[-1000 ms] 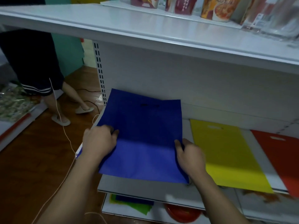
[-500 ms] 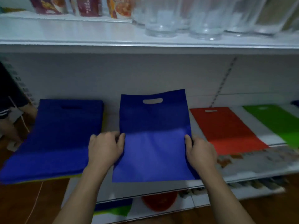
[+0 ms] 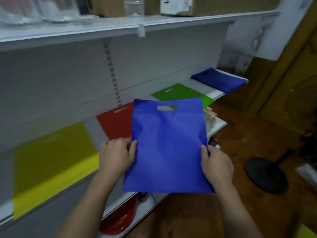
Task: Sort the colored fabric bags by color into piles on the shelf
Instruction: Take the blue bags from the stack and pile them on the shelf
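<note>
I hold a blue fabric bag (image 3: 169, 145) with a cut-out handle flat in the air in front of the shelf. My left hand (image 3: 116, 156) grips its left edge and my right hand (image 3: 217, 164) grips its right edge. On the white shelf (image 3: 92, 125) lie a yellow bag (image 3: 51, 160) at the left, a red bag (image 3: 116, 121) partly behind the held one, a green bag (image 3: 178, 92) further right, and a blue pile (image 3: 219, 79) at the far right end.
An upper shelf (image 3: 120, 26) carries boxes and clear packs overhead. A lower shelf holds a red round item (image 3: 120, 219). A black round stand base (image 3: 266, 176) sits on the wooden floor at the right.
My view and both hands have swung to the right along the shelf, carrying the blue bag past the yellow and red bags; the far blue pile has come into view.
</note>
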The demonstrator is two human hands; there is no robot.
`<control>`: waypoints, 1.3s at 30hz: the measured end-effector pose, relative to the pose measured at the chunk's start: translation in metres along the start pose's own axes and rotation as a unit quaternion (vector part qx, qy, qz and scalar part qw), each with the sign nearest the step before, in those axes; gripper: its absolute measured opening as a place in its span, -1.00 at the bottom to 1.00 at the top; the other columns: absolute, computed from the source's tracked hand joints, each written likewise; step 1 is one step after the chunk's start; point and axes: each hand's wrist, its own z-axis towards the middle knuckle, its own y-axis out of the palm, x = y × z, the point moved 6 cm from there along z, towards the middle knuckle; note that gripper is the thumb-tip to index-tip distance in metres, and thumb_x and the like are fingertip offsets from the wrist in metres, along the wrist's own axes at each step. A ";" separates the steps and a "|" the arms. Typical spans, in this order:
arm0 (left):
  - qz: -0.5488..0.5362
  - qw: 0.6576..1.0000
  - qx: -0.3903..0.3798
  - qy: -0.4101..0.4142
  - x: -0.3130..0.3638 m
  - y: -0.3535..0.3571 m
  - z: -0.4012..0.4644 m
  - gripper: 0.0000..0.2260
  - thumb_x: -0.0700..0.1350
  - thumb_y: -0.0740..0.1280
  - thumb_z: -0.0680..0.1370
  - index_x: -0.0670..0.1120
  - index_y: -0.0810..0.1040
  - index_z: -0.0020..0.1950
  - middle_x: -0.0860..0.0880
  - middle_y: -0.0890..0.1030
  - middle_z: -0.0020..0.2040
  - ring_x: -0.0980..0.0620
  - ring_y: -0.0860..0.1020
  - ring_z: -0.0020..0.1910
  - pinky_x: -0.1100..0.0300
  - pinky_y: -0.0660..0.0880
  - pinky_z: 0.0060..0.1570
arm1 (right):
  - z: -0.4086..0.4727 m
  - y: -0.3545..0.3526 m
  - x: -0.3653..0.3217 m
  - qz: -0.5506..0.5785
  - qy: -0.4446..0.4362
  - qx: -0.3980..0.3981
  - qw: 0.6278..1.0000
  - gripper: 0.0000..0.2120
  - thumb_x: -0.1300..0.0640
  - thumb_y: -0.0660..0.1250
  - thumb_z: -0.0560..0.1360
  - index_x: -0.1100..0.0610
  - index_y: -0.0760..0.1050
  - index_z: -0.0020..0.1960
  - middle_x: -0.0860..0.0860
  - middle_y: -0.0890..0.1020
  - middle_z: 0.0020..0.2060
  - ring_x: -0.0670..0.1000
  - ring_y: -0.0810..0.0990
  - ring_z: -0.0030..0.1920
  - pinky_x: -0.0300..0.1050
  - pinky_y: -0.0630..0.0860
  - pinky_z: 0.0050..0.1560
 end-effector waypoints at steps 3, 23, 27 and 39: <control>-0.031 0.999 -0.015 0.038 0.060 0.021 0.017 -0.67 0.08 0.21 0.59 -0.02 0.43 -0.34 -0.05 0.61 -0.25 -0.16 0.58 -0.13 0.05 0.30 -0.14 | 0.007 -0.027 0.054 -0.017 0.049 0.031 0.998 -0.62 -0.08 0.04 0.63 0.03 0.38 -0.28 -0.10 0.44 -0.39 -0.04 0.46 -0.34 -0.09 0.37 -0.29; -0.080 0.981 -0.036 0.170 0.296 0.136 0.176 -0.71 0.11 0.21 0.59 0.00 0.64 -0.13 -0.11 0.67 -0.14 -0.18 0.61 -0.07 0.05 0.38 -0.11 | 0.164 -0.089 0.231 -0.110 0.182 0.058 0.976 -0.61 -0.08 0.00 0.64 0.05 0.38 -0.26 -0.04 0.46 -0.35 0.03 0.48 -0.28 -0.01 0.44 -0.20; -0.079 0.984 -0.052 0.154 0.327 0.165 0.242 -0.68 0.13 0.17 0.60 0.02 0.63 -0.12 -0.09 0.67 -0.13 -0.16 0.60 -0.04 0.05 0.36 -0.05 | 0.249 -0.081 0.247 -0.113 0.159 0.048 0.980 -0.61 -0.06 0.02 0.64 0.04 0.30 -0.31 -0.03 0.45 -0.37 0.03 0.43 -0.32 -0.06 0.26 -0.30; -0.073 0.991 -0.079 0.081 0.372 0.220 0.375 -0.60 0.17 0.17 0.59 -0.05 0.41 -0.33 -0.10 0.64 -0.20 -0.18 0.60 -0.10 0.09 0.45 -0.18 | 0.450 -0.043 0.272 -0.095 0.107 0.043 0.989 -0.63 -0.07 0.03 0.64 0.06 0.34 -0.27 -0.01 0.46 -0.38 0.01 0.47 -0.34 -0.03 0.42 -0.29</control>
